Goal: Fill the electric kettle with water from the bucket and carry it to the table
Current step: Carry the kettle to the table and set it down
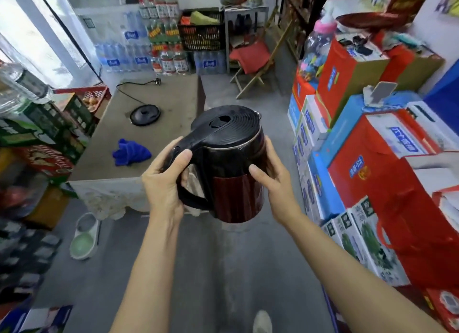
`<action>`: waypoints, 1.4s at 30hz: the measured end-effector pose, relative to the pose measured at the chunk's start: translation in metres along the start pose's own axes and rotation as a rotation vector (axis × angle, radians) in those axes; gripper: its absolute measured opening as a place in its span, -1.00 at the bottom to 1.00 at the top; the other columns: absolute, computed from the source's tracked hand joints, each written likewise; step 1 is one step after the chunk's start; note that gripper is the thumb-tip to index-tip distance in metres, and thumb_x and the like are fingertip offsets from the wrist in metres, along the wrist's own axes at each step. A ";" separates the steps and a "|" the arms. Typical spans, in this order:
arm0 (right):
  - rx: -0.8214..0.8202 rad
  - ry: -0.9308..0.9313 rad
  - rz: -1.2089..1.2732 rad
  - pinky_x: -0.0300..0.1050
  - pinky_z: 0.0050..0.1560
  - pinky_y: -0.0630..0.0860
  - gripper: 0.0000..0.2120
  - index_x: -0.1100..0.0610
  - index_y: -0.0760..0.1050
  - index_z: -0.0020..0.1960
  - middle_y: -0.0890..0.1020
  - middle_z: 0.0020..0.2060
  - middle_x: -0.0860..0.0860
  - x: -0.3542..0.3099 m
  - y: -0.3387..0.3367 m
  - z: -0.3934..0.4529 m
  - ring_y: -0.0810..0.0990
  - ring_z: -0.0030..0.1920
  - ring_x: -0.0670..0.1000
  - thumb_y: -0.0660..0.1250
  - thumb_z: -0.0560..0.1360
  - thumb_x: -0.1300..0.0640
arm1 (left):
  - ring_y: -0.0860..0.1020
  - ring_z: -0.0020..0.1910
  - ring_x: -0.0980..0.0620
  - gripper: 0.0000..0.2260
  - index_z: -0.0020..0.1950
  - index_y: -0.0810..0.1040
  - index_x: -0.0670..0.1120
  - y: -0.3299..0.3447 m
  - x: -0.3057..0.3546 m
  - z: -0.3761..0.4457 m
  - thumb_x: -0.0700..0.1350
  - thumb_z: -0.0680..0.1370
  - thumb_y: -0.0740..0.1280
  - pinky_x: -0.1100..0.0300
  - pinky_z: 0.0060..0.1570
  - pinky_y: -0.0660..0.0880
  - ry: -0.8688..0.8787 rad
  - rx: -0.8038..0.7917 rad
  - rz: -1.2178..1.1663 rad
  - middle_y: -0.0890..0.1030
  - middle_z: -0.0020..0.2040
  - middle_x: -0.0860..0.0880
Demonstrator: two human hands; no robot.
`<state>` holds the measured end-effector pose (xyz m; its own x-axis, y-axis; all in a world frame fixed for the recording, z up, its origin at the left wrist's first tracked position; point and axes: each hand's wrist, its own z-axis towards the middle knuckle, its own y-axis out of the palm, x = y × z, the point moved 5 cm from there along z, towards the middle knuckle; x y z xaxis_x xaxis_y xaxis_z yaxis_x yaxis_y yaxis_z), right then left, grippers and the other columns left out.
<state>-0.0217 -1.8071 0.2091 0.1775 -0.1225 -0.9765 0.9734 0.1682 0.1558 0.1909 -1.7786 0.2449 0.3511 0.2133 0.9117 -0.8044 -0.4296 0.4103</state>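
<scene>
I hold the electric kettle (231, 169) in the air over the floor, lid closed, dark red body with a black top and handle. My left hand (165, 173) grips its black handle. My right hand (272, 171) is pressed against the kettle's right side. The table (169, 94) stands ahead and to the left. On it lie the kettle's round black base (145, 114) with its cord, and a blue cloth (131, 152). No bucket is in view.
Stacked red and blue gift boxes (372, 164) line the right side. Crates and boxes crowd the left. A pet bowl (83, 236) sits on the floor by the table. A folding chair (255, 64) and packs of bottled water (149, 49) stand at the back.
</scene>
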 end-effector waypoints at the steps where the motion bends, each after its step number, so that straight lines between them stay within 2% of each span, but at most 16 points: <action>1: -0.010 0.001 -0.011 0.10 0.60 0.17 -0.23 0.18 0.12 0.63 0.31 0.59 0.05 0.002 -0.004 0.020 0.26 0.59 -0.03 0.38 0.51 0.18 | 0.32 -0.52 0.09 -0.73 0.06 0.69 -0.07 0.008 -0.005 0.016 -0.19 0.37 0.48 0.29 -0.52 0.30 -0.001 0.007 -0.004 0.56 -0.38 0.01; 9: -0.049 0.004 -0.019 0.00 0.59 0.21 -0.26 0.20 0.16 0.62 0.35 0.56 0.00 0.028 -0.012 0.172 0.30 0.57 -0.08 0.36 0.50 0.24 | 0.32 -0.53 0.08 -0.74 0.03 0.70 -0.04 0.052 -0.038 0.153 -0.16 0.35 0.51 0.27 -0.51 0.28 0.061 0.025 0.000 0.57 -0.35 0.01; 11: -0.059 0.018 -0.022 0.02 0.58 0.22 -0.28 0.16 0.18 0.61 0.38 0.54 -0.03 0.036 -0.010 0.215 0.32 0.55 -0.09 0.36 0.51 0.24 | 0.33 -0.52 0.08 -0.71 0.05 0.69 -0.06 0.059 -0.045 0.191 -0.15 0.34 0.52 0.28 -0.51 0.29 0.065 0.037 -0.003 0.60 -0.33 0.00; 15: -0.138 0.034 -0.022 0.10 0.58 0.22 -0.28 0.16 0.18 0.62 0.37 0.56 0.04 0.050 0.001 0.301 0.31 0.57 -0.02 0.37 0.52 0.25 | 0.32 -0.53 0.08 -0.65 0.08 0.68 -0.10 0.071 -0.053 0.268 -0.11 0.31 0.54 0.28 -0.51 0.29 0.076 0.082 0.003 0.59 -0.35 0.00; 18: -0.162 0.073 -0.030 0.16 0.58 0.19 -0.21 0.15 0.18 0.62 0.33 0.58 0.04 0.060 0.008 0.364 0.27 0.59 -0.01 0.43 0.48 0.13 | 0.33 -0.52 0.09 -0.55 0.15 0.63 -0.20 0.080 -0.055 0.316 -0.08 0.30 0.53 0.30 -0.51 0.30 0.095 0.128 0.020 0.61 -0.32 0.01; 21: -0.247 0.088 -0.023 0.18 0.58 0.20 -0.21 0.15 0.17 0.62 0.34 0.58 0.06 0.071 0.019 0.421 0.28 0.59 0.01 0.42 0.48 0.11 | 0.33 -0.52 0.08 -0.53 0.18 0.61 -0.22 0.081 -0.059 0.356 -0.09 0.31 0.50 0.27 -0.49 0.28 0.109 0.209 0.008 0.58 -0.36 0.01; 25: -0.383 0.104 0.018 0.16 0.59 0.18 -0.23 0.15 0.15 0.63 0.32 0.58 0.05 0.086 0.038 0.485 0.26 0.59 0.00 0.41 0.50 0.15 | 0.35 -0.49 0.06 -0.62 0.09 0.67 -0.13 0.081 -0.062 0.398 -0.07 0.29 0.50 0.26 -0.49 0.30 0.172 0.318 0.044 0.60 -0.34 0.01; 27: -0.438 0.109 0.036 0.11 0.59 0.18 -0.25 0.17 0.16 0.62 0.33 0.58 0.03 0.092 0.047 0.512 0.27 0.59 -0.03 0.39 0.50 0.21 | 0.44 -0.42 0.03 -0.67 0.04 0.70 -0.08 0.080 -0.063 0.417 -0.07 0.30 0.52 0.23 -0.42 0.36 0.198 0.365 0.044 0.65 -0.26 0.00; 30: -0.526 0.121 0.067 0.07 0.59 0.20 -0.28 0.19 0.20 0.61 0.37 0.56 0.02 0.099 0.067 0.546 0.31 0.57 -0.05 0.37 0.50 0.26 | 0.59 -0.09 -0.11 -0.64 0.08 0.68 -0.11 0.072 -0.066 0.434 -0.12 0.29 0.54 0.06 -0.08 0.50 0.235 0.461 0.018 0.70 -0.06 -0.07; 31: -0.550 0.120 0.073 0.07 0.59 0.20 -0.29 0.20 0.21 0.60 0.38 0.55 0.03 0.103 0.074 0.556 0.31 0.57 -0.04 0.37 0.50 0.25 | 0.61 -0.06 -0.10 -0.62 0.08 0.69 -0.11 0.069 -0.065 0.440 -0.11 0.28 0.55 0.08 -0.04 0.51 0.251 0.485 0.002 0.70 -0.04 -0.07; 32: -0.575 0.130 0.081 0.08 0.59 0.19 -0.30 0.20 0.22 0.60 0.38 0.55 0.04 0.108 0.082 0.567 0.31 0.57 -0.03 0.37 0.50 0.26 | 0.61 -0.10 -0.07 -0.61 0.07 0.69 -0.10 0.067 -0.065 0.445 -0.09 0.26 0.56 0.14 -0.10 0.52 0.263 0.512 -0.003 0.70 -0.06 -0.06; 34: -0.638 0.143 0.101 0.06 0.59 0.19 -0.31 0.21 0.21 0.60 0.39 0.54 0.05 0.115 0.100 0.585 0.31 0.57 -0.02 0.35 0.52 0.28 | 0.55 -0.32 0.04 -0.60 0.06 0.69 -0.10 0.058 -0.062 0.455 -0.07 0.25 0.57 0.26 -0.33 0.46 0.278 0.577 0.016 0.68 -0.20 -0.02; 36: -0.714 0.152 0.117 -0.06 0.56 0.26 -0.35 0.19 0.22 0.60 0.42 0.53 0.02 0.123 0.120 0.598 0.35 0.54 -0.05 0.32 0.56 0.33 | 0.44 -0.46 0.10 -0.63 0.07 0.69 -0.10 0.045 -0.061 0.465 -0.09 0.28 0.54 0.28 -0.46 0.37 0.280 0.648 0.044 0.62 -0.31 0.02; 42: -0.801 0.245 0.144 -0.35 0.35 0.41 -0.43 0.18 0.31 0.56 0.54 0.39 -0.13 0.157 0.188 0.640 0.51 0.35 -0.29 0.27 0.58 0.38 | 0.53 -0.40 0.12 -0.55 0.05 0.69 -0.09 0.009 -0.052 0.496 -0.02 0.19 0.56 0.33 -0.36 0.45 0.353 0.754 0.036 0.68 -0.18 -0.01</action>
<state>0.2822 -2.4204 0.1804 0.1651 0.1526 -0.9744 0.5305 0.8192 0.2181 0.4034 -2.2287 0.2113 0.0595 0.3973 0.9158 -0.2315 -0.8869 0.3998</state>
